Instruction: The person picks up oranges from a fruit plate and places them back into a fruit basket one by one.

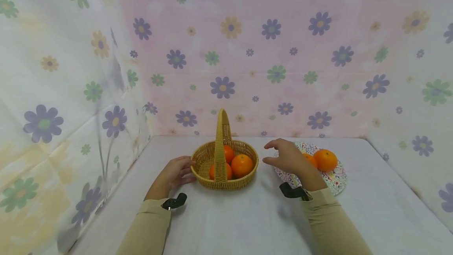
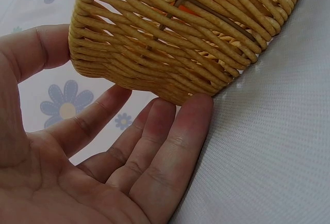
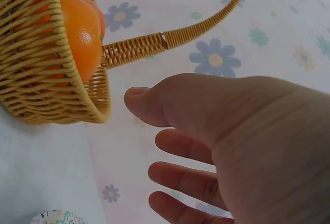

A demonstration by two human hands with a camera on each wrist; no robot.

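Observation:
A yellow-brown wicker basket (image 1: 209, 184) with a tall arched handle stands on the table, holding three visible oranges (image 1: 242, 165). My left hand (image 1: 177, 174) is at its left end. In the left wrist view, the fingertips (image 2: 198, 108) lie along the woven outer wall and the thumb reaches the rim; the fingers are fairly straight. To the right of the basket, my right hand (image 1: 288, 156) hovers with thumb and fingers spread apart, nothing between them. Its thumb (image 3: 147, 105) points toward the basket rim, a small gap away.
A round plate with a colourful speckled pattern (image 1: 337, 182) lies at the right, partly behind my right forearm. Two oranges (image 1: 325, 160) show on it. White-covered table (image 1: 226, 223) lies beneath everything, with flower-print cloth (image 1: 247, 66) hanging behind and at both sides.

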